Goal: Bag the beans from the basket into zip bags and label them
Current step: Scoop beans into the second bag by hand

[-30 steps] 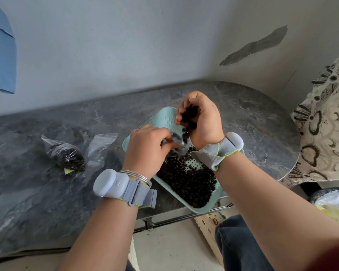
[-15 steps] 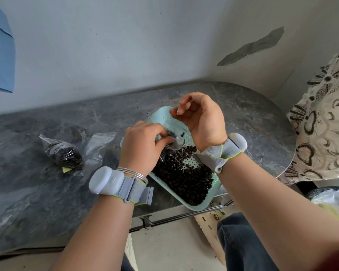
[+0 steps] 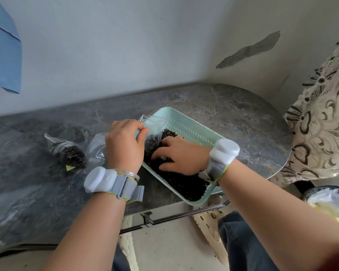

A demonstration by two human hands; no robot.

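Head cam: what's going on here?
A person is bagging dark beans from a mint basket. The left hand pinches a clear zip bag open over the basket; the right hand digs into the beans. One filled bag with a yellow label lies on the table to the left.

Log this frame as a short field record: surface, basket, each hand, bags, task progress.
surface: dark marbled table, set against a pale wall
basket: mint green basket at the table's near edge, holding dark beans
left hand: left hand pinches the rim of a clear zip bag over the basket
right hand: right hand spread palm down in the beans
bags: filled bag lying on the table at left, yellow label at its near end
progress: second bag partly filled
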